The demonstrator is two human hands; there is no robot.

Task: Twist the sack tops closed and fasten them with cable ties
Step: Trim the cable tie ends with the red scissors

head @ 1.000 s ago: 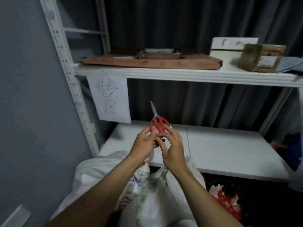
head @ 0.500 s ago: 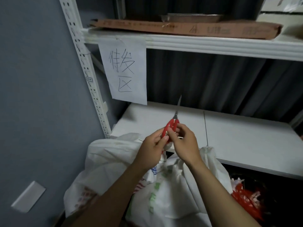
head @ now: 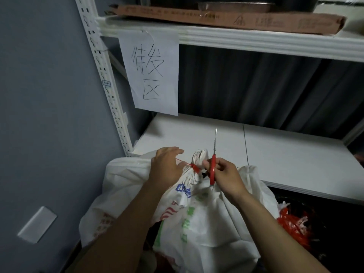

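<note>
Sack (head: 197,223) stood at the foot of the rack, against the lower shelf (head: 285,154). Its neck (head: 199,156) was twisted into a tight tuft, with 1 red cable tie (head: 194,168) cinched round it, so twisting and fastening looked done here. The left hand (head: 167,166) lay spread on the sack's shoulder with a thin red tail running taut to its fingers; I could not tell whether it pinched that tail. The right hand (head: 226,175) gripped red-handled scissors (head: 212,172), blades together and pointing up, just beside the neck. Trimming the tail seemed all that was left. A 2nd white sack (head: 122,174) behind showed no tie.
</note>
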